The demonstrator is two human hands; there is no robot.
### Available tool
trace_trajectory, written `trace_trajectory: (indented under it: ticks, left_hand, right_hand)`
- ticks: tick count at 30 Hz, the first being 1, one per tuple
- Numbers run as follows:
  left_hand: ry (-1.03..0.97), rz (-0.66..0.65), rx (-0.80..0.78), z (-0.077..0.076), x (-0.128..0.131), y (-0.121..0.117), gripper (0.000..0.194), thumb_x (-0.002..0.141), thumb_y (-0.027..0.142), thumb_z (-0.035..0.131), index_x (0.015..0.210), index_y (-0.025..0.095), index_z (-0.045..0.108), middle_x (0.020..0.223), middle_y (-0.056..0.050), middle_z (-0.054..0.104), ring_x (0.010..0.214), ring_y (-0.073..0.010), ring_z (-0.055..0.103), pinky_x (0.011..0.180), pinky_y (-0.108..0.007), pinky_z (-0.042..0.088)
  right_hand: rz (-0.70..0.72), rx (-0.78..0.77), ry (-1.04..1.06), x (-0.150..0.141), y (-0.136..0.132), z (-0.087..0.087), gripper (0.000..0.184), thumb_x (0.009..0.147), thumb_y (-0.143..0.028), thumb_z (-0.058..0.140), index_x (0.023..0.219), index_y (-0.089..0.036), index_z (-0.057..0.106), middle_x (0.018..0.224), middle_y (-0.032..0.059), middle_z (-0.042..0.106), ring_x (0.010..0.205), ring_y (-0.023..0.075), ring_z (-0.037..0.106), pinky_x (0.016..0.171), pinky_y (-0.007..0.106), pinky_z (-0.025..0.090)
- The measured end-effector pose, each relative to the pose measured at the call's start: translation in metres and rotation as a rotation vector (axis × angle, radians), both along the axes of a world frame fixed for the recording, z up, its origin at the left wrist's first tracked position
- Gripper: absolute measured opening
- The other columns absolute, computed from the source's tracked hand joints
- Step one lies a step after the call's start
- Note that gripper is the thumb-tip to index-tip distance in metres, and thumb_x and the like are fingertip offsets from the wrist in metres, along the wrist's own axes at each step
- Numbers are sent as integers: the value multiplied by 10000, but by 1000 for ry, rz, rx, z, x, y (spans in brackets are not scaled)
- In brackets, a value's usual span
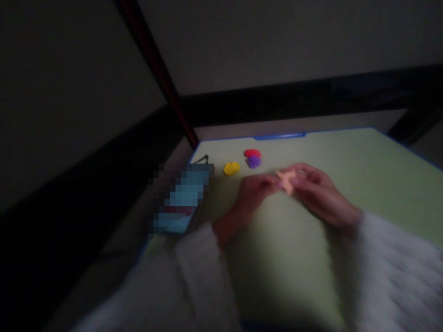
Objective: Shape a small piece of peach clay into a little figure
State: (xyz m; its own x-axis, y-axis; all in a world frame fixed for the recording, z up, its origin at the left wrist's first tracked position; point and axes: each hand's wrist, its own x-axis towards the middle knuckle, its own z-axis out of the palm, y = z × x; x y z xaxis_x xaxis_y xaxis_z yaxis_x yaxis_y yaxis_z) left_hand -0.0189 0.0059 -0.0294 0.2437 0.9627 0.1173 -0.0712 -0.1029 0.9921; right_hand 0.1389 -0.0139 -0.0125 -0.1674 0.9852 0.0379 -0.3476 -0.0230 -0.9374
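Between both hands, a little above the table, is a small pale orange star-shaped piece (287,180), perhaps modelling clay. My left hand (255,191) pinches its left point between thumb and fingers. On the other side my right hand (316,189) grips the star with its thumb in front and its fingers behind. Beyond my left hand lie a yellow lump (231,168), a purple lump (254,161) and a red lump (252,153) that look like modelling clay. The purple one touches the red one. Blur hides the finer detail of the fingertips.
The pale green table (346,157) has a blue edge with a blue handle-like strip (280,136) at the far side. At the left edge lies a pixelated light blue flat object (183,196), with a dark thin loop (206,159) behind it. A wall stands beyond.
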Motion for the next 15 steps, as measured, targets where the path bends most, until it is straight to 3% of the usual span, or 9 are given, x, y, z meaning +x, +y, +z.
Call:
trace_trajectory:
  ticks: [5, 10, 15]
  left_hand:
    - [39, 24, 87, 4, -5, 1, 228, 717, 361, 601, 682, 142, 653, 635, -13, 622, 601, -103, 520, 622, -248, 417]
    - [201, 37, 219, 3, -8, 3, 241, 741, 354, 582, 654, 141, 650, 646, -25, 632, 621, -114, 542, 633, -249, 432]
    - [217, 47, 260, 2, -6, 2, 226, 750, 322, 573, 640, 137, 644, 623, -25, 626, 615, -118, 549, 630, -250, 439]
  right_hand:
    - [-3, -14, 17, 2, 2, -1, 193, 668, -260, 731, 844, -244, 653, 831, -2, 692, 762, 139, 624, 760, 302, 492]
    - [-25, -41, 9, 2, 2, -2, 205, 662, -264, 733, 849, -244, 652, 848, 2, 693, 781, 143, 627, 741, 297, 508]
    - [-53, -25, 0, 0, 1, -2, 197, 655, -264, 740, 828, -237, 649, 831, -1, 692, 747, 135, 626, 724, 294, 508]
